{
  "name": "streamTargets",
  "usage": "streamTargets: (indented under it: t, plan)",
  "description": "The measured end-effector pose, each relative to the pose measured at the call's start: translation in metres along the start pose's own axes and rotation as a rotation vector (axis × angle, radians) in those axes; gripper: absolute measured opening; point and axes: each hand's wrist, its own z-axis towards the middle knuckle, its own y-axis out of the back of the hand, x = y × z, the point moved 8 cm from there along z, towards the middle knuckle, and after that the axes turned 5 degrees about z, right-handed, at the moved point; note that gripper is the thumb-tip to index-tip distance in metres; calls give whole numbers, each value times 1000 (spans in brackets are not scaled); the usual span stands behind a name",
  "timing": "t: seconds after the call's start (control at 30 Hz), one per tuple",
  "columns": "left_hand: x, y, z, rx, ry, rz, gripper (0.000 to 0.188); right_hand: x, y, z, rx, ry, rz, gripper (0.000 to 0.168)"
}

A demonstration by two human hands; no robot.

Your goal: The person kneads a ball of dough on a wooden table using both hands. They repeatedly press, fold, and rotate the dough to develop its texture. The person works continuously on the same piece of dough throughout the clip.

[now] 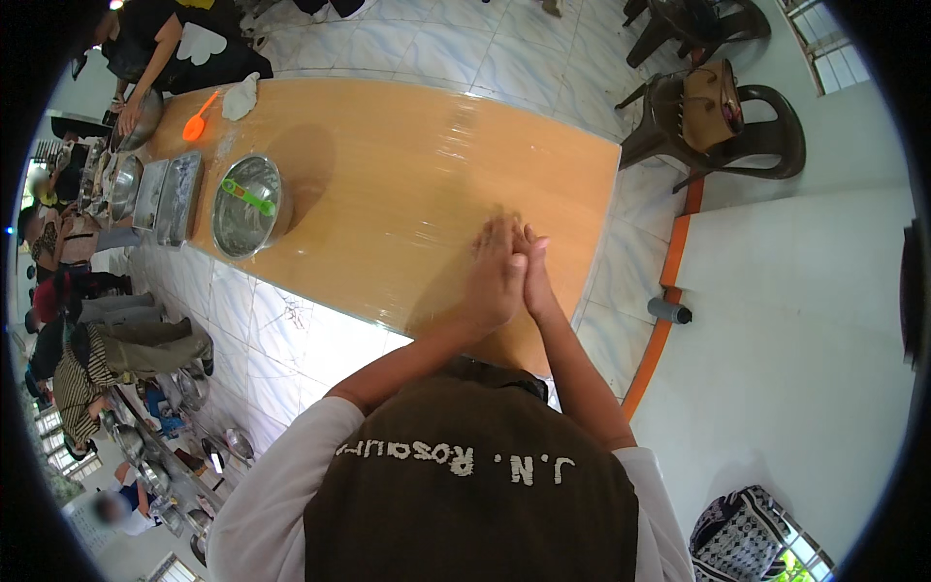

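My left hand (498,280) and my right hand (537,273) are pressed palm to palm above the near right part of a wood-coloured table (393,182). Their fingers point away from me. Whether anything lies between the palms is hidden. A clear plastic film seems to cover the tabletop, with glossy wrinkles. To the left stands a metal mixing bowl (282,218) with whitish residue inside. A green measuring spoon (249,197) lies in it. I wear a dark apron (465,524) that bears writing.
Rectangular metal pans (180,200), an orange spoon (195,127) and a pale cloth (241,98) are at the table's far left. A person's hand (131,116) touches another bowl there. A bag (709,105) sits on a plastic chair (771,160). A bottle (669,311) stands by the right wall.
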Motion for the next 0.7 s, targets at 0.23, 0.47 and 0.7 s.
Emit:
streamTargets:
  t: [0.23, 0.47, 0.7]
  plan:
    - [4, -43, 34, 282, -116, 596, 57, -4, 31, -4, -177, -94, 915, 107]
    - [30, -65, 68, 528, 104, 378, 66, -4, 46, 2, -201, -100, 439, 96]
    - [54, -61, 83, 613, -62, 603, 59, 43, 71, 57, -498, 140, -279, 68]
